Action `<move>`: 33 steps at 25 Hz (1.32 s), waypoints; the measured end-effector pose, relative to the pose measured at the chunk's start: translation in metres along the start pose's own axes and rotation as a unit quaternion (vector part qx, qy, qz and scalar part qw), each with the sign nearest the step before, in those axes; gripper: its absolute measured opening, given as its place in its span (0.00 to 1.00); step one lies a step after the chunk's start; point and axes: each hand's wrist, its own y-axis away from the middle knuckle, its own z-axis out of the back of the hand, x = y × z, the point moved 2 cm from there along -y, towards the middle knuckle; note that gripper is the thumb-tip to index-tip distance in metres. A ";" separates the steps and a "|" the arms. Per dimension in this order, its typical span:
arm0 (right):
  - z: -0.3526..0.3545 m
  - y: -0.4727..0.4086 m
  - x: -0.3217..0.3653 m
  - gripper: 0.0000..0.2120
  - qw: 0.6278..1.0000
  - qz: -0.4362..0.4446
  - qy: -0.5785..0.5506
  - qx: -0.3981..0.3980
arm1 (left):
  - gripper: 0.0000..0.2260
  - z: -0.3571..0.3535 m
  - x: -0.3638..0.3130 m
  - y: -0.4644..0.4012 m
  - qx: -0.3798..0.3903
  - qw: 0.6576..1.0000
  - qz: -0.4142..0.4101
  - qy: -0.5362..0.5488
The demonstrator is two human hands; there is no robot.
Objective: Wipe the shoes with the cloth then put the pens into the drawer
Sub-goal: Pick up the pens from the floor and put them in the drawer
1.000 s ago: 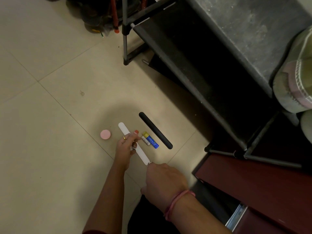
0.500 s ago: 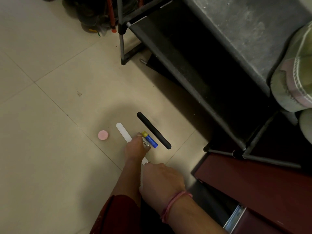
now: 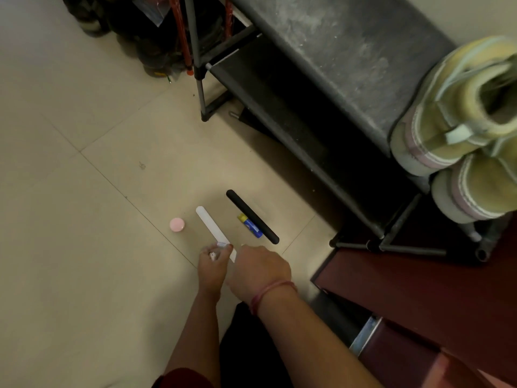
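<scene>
The left hand (image 3: 213,259) pinches one small silvery pen, the right hand (image 3: 258,268) grips the near end of one white pen (image 3: 210,228); beyond lie one blue pen (image 3: 251,226), one black pen (image 3: 251,216), one pink cap (image 3: 177,225)

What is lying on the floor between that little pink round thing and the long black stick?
In the head view, a long white stick lies between the pink round thing and the black stick, with a small blue and yellow tube right beside the black one.

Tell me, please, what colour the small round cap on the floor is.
Pink. The round cap lies left of the white stick, plain in the head view.
</scene>
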 end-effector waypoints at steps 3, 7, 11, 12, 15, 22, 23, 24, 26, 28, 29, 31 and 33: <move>0.016 0.017 -0.011 0.16 0.993 -0.005 -0.085 -0.087 | 0.01 0.000 -0.014 0.070 0.006 0.998 0.014 0.062; 0.025 0.052 -0.031 0.18 0.889 -0.039 -0.449 -0.075 | 0.03 -0.002 -0.051 0.137 0.096 0.976 0.034 0.192; 0.032 0.122 -0.055 0.11 0.642 -0.059 -0.764 -0.020 | 0.10 -0.004 -0.112 0.207 0.200 0.946 0.000 0.254; 0.030 0.142 -0.063 0.10 0.611 -0.048 -0.790 -0.017 | 0.13 -0.004 -0.123 0.222 0.212 0.946 -0.003 0.246; 0.024 0.200 -0.088 0.08 0.572 -0.010 -0.820 -0.013 | 0.18 -0.009 -0.154 0.274 0.256 0.945 -0.021 0.204; -0.006 0.303 -0.155 0.13 0.502 0.061 -0.862 -0.035 | 0.11 -0.038 -0.162 0.393 0.331 0.924 0.012 0.192; -0.012 0.315 -0.164 0.13 0.500 0.067 -0.862 -0.044 | 0.11 -0.044 -0.156 0.406 0.339 0.925 0.016 0.168; -0.017 0.326 -0.173 0.12 0.501 0.071 -0.861 -0.055 | 0.12 -0.049 -0.151 0.419 0.347 0.926 0.025 0.144; -0.033 0.347 -0.194 0.12 0.507 0.076 -0.855 -0.080 | 0.13 -0.063 -0.136 0.449 0.360 0.925 0.055 0.104; -0.052 0.362 -0.219 0.12 0.508 0.068 -0.852 -0.103 | 0.14 -0.076 -0.116 0.474 0.366 0.922 0.087 0.085; -0.062 0.367 -0.232 0.12 0.506 0.057 -0.853 -0.116 | 0.14 -0.082 -0.104 0.484 0.370 0.921 0.098 0.075; -0.085 0.371 -0.261 0.12 0.509 0.023 -0.848 -0.148 | 0.15 -0.093 -0.080 0.497 0.376 0.919 0.114 0.043; -0.107 0.365 -0.285 0.13 0.531 -0.033 -0.827 -0.180 | 0.15 -0.099 -0.057 0.496 0.375 0.919 0.123 0.000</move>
